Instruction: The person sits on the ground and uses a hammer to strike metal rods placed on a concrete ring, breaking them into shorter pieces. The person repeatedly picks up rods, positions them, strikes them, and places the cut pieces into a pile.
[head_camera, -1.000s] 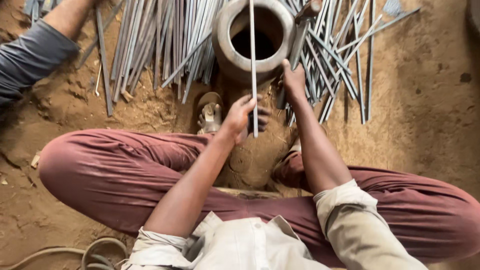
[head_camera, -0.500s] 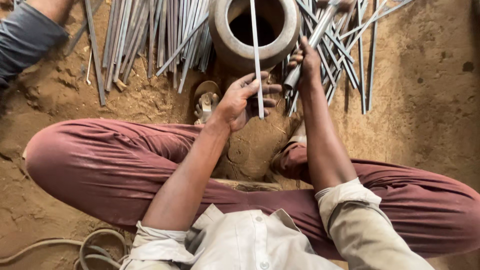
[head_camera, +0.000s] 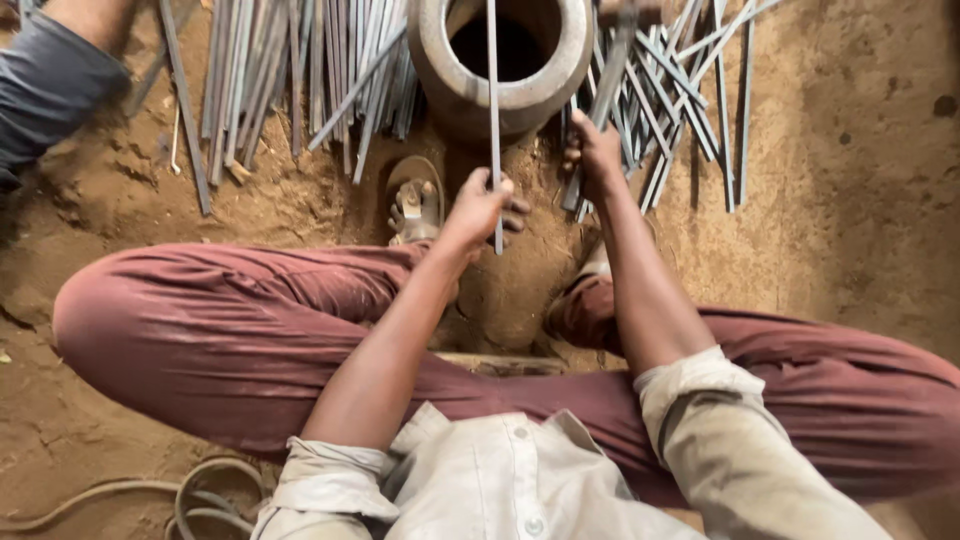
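Observation:
My left hand (head_camera: 480, 205) grips a thin grey metal rod (head_camera: 493, 90) that runs straight up over the mouth of a round clay pot (head_camera: 470, 85) set in the dirt. My right hand (head_camera: 597, 150) is closed around a thicker tool handle (head_camera: 607, 75) that leans up past the pot's right side, among loose rods. I sit on the ground with my knees spread in reddish trousers. A sandalled foot (head_camera: 415, 205) rests just left of my left hand.
Many grey metal rods lie fanned on the sandy ground left (head_camera: 270, 70) and right (head_camera: 690, 90) of the pot. Another person's arm in a grey sleeve (head_camera: 50, 85) is at the top left. A hose or cable (head_camera: 190, 495) curls at the bottom left.
My left hand has closed on the upright rod. My right hand has moved up the tool handle and the view has shifted closer to the pot.

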